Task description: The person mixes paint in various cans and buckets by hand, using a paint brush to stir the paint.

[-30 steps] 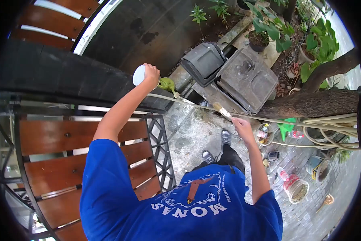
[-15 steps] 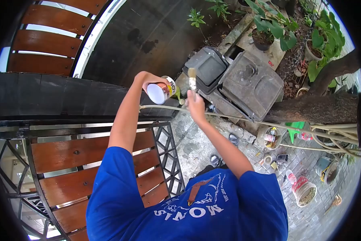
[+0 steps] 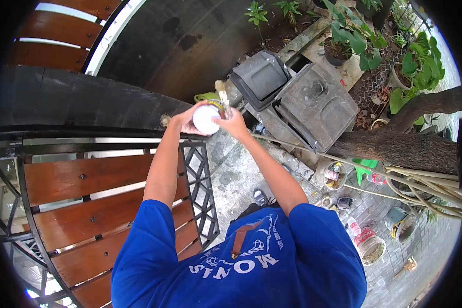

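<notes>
A paint can with a white round face is in my left hand, whose fingers wrap round its side. My right hand grips a paintbrush by its handle, bristles pointing up and away from me, and its thumb touches the can's white face. Both hands meet at the can, beside the end of a dark wall top. A yellow-green item shows just behind the can; what it is I cannot make out.
Two grey lidded bins stand ahead on the right. A hose runs across to a tree trunk. Slatted wooden gate panels are at left. Buckets stand on the paving at right, potted plants beyond.
My right hand has moved left with the brush to touch the can. The can's white face has turned up more towards me, and the view has shifted slightly.
</notes>
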### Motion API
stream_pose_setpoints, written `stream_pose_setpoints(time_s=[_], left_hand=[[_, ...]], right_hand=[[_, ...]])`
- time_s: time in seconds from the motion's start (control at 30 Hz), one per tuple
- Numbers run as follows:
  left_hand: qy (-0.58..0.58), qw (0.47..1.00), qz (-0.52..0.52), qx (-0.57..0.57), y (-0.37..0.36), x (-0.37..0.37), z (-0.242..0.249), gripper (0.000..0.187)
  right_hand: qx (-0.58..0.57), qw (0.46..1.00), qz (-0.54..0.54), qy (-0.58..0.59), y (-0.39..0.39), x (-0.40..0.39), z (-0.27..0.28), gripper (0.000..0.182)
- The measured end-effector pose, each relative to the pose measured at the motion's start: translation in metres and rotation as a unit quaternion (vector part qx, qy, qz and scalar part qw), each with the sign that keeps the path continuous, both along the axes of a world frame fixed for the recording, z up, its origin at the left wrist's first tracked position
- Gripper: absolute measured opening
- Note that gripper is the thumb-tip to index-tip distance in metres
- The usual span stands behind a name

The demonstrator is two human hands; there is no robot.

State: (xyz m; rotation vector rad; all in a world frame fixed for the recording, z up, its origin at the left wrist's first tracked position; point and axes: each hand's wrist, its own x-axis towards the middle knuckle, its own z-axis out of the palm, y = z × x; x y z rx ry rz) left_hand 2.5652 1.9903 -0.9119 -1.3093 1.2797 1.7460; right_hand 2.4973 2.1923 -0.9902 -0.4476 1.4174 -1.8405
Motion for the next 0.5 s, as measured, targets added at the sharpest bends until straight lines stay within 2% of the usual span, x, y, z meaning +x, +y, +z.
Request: stream_pose_setpoints(time_s=[0.03,0.07,0.13,0.17,0.2,0.23,0.27,0.33,0.37,0.5], left_hand=[[0.003,1.000,0.016,0.015,-0.002,0.001,0.001,0.083],[0.024,0.999,0.022,-0.006,-0.006,0.002,-0.003,0.086],[0.071,0.994,0.013,-0.080,0.000,-0.004,0.015,0.090],[0.163,0.972,-0.034,-0.166,0.017,-0.005,0.033,0.096],[0.251,0.928,0.028,-0.275,0.022,-0.006,0.037,0.089],[0.320,0.864,-0.079,-0.381,0.026,0.000,0.043,0.092],[0.379,0.773,-0.183,-0.475,0.032,0.006,0.048,0.099],[0.408,0.613,-0.349,-0.580,0.046,0.006,0.070,0.112],[0.374,0.598,-0.367,-0.606,0.043,0.006,0.067,0.115],[0.355,0.575,-0.377,-0.633,0.040,-0.009,0.085,0.111]], right_hand=[[-0.034,0.999,-0.037,-0.005,-0.005,0.002,-0.002,0.045],[-0.067,0.996,-0.035,-0.043,-0.011,0.001,-0.004,0.044],[-0.042,0.995,-0.034,-0.080,-0.010,-0.007,0.015,0.042],[-0.031,0.994,-0.036,-0.101,-0.017,-0.011,0.010,0.042],[-0.035,0.992,-0.045,-0.117,-0.021,-0.016,0.015,0.040],[-0.016,0.986,-0.029,-0.162,-0.022,-0.020,0.020,0.043],[0.003,0.978,-0.014,-0.206,-0.022,-0.026,0.025,0.046],[-0.005,0.973,-0.004,-0.230,-0.022,-0.036,0.040,0.041],[-0.010,0.970,0.004,-0.243,-0.023,-0.037,0.047,0.039],[-0.032,0.977,0.042,-0.205,-0.030,-0.036,0.068,0.042]])
